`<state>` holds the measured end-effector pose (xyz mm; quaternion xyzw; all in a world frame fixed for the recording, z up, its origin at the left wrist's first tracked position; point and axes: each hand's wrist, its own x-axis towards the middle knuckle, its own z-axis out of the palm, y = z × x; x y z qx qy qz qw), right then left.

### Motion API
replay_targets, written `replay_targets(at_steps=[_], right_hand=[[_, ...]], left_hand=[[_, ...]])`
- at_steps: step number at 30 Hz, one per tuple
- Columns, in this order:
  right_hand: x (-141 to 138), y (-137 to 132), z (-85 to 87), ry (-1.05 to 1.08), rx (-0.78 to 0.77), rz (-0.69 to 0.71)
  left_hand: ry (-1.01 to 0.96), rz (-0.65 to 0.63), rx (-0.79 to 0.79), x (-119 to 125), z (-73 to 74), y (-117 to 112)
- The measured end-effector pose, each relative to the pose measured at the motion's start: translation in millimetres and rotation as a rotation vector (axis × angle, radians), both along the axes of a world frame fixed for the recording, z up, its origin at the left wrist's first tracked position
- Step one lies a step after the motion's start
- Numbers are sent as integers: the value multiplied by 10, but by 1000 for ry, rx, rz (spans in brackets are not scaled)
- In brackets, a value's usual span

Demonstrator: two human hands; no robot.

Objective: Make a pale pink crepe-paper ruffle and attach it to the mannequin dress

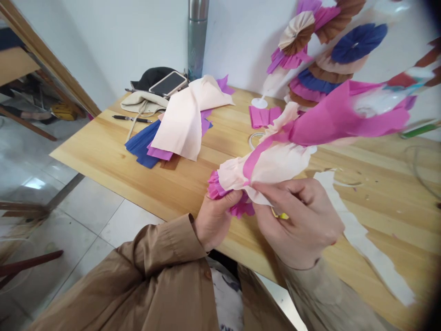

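Held over the table's near side is a crepe paper bundle (275,163), pale pink and ruffled, with a magenta frill at its lower left end and a magenta wrap (330,115) towards the upper right. My left hand (216,220) is closed around the frilled end, thumb on top. The thumb and index finger of my right hand (299,218) pinch the bundle's pale paper edge, beside a thin magenta strip (255,161) that crosses it. A small yellow thing shows under my right fingers, mostly hidden.
Folded crepe sheets (182,119) lie at left, with a phone (168,83), a pen (131,118) and a metal bottle (197,41) behind. Paper rosettes (358,43) stand at the back right. A long pale strip (372,248) lies at right. The table edge (103,177) runs along the left.
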<state>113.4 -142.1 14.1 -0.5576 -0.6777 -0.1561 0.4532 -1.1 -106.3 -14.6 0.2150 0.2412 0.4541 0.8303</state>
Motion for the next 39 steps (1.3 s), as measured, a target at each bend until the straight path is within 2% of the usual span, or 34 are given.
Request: replay_targets(at_steps=[5, 11, 20, 28, 34, 39], right_hand=[[-74, 17, 43, 131, -13, -46], [-117, 42, 78, 323, -101, -61], [-73, 56, 43, 435, -109, -35], [-77, 53, 32, 349, -65, 0], [-37, 28, 35, 133, -47, 51], [10, -2, -4, -21, -5, 45]], left_hand=[[-14, 21, -25, 2, 8, -9], [-83, 4, -6, -5, 62, -9], [-82, 14, 71, 0, 3, -3], [-99, 3, 76, -13, 53, -11], [-103, -10, 132, -8, 52, -13], [-87, 2, 65, 14, 36, -13]])
